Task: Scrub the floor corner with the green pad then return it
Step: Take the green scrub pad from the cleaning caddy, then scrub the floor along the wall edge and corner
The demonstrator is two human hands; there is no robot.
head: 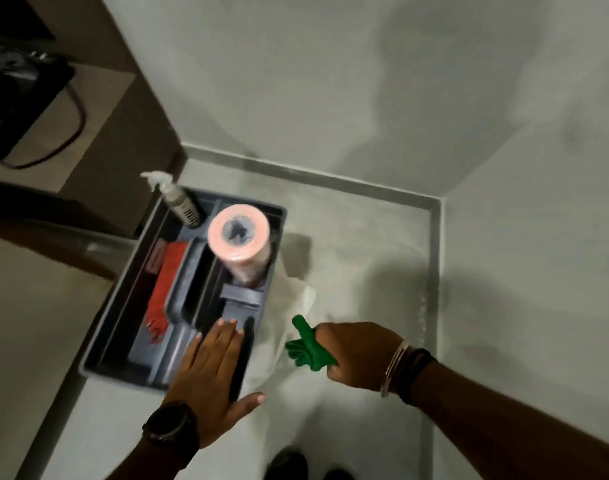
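Two hands appear above a grey caddy (pixel 102 336) that stands on the pale floor (pixel 348 244) beside a wall corner. Right hand (pixel 356 355): fingers closed around the green pad (pixel 308 346), which is crumpled and sticks out toward the caddy, held in the air just to the right of the caddy's near corner. Left hand (pixel 213 368): fingers spread flat and open, holding nothing, palm over the near right compartment of the caddy; whether it presses on the rim or only hovers cannot be told. Caddy contents: a spray bottle (pixel 180 200) at the far left corner, an upright pink roll (pixel 240 244) in the far right compartment, and a red brush-like item (pixel 162 289) along the left side. A pale cloth or sheet (pixel 296 299) lies on the floor just beside the caddy, under the pad. The floor corner (pixel 431 206) lies well apart from the pad, up and to the right.

Step in hand, as a judgement: the pad is at the caddy rather than at the corner, so this is either the fetching or the returning; the picture alone does not settle which. If scrubbing remains, the next move calls for carrying the pad across to the corner and pressing it flat to the floor; if not, for lowering it into an empty compartment and letting go
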